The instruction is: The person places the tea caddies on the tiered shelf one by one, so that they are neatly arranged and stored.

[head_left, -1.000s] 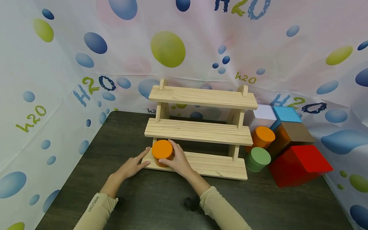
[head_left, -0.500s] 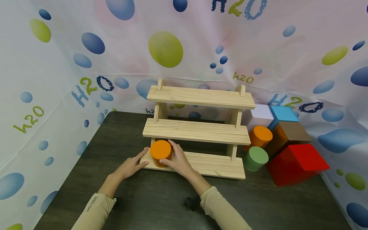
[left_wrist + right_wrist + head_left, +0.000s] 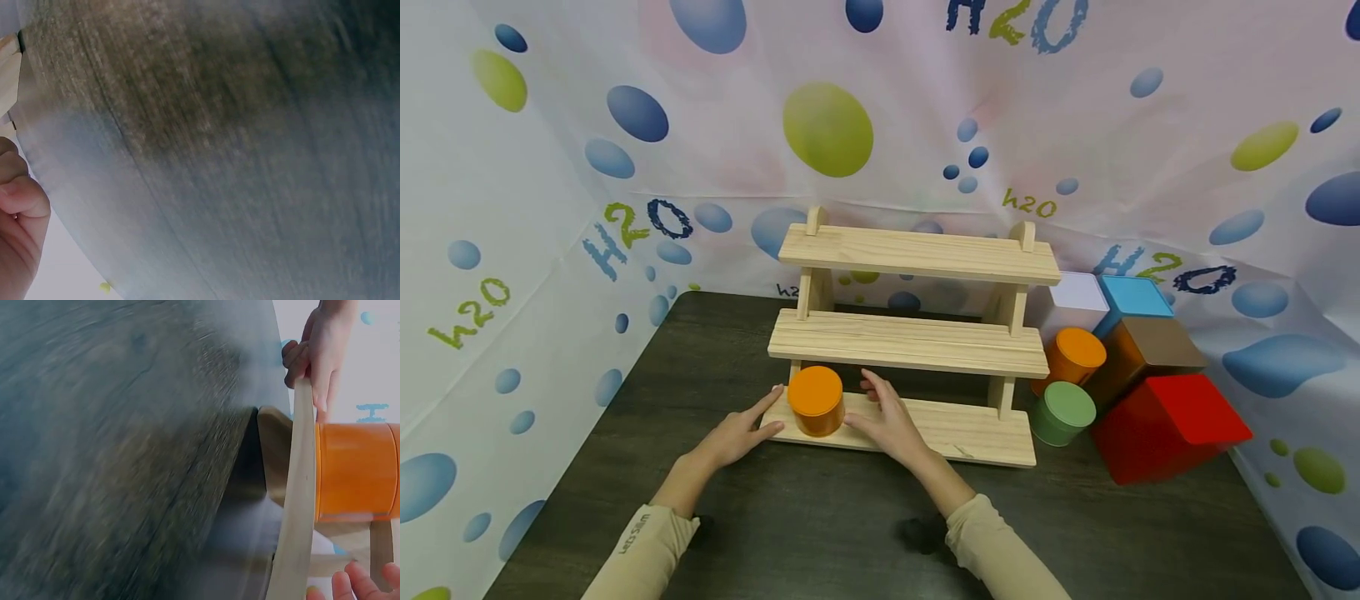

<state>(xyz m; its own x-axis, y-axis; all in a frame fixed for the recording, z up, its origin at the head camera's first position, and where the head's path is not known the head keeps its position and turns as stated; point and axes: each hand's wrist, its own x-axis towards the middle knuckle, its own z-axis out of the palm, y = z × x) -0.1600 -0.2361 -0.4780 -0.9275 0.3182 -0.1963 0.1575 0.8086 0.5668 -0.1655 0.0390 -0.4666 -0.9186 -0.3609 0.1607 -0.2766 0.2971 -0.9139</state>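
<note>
A three-tier wooden shelf stands on the dark table. On the left part of its lowest board sits an orange round tin, lid upward. My left hand grips the left end of that board; in the right wrist view the same left hand has fingers curled beneath the board's end, close beside the tin. My right hand is just right of the tin, fingers spread and loosely bent, holding nothing. Only the right hand's fingertips show in its wrist view.
Right of the shelf cluster a green round tin, a second orange tin, a red box, a brown box, a blue box and a white box. A patterned sheet hangs behind.
My right hand has let go of the orange tin and drawn off to the right. The tin stays on the lowest board. My left hand keeps its place at the board's end.
</note>
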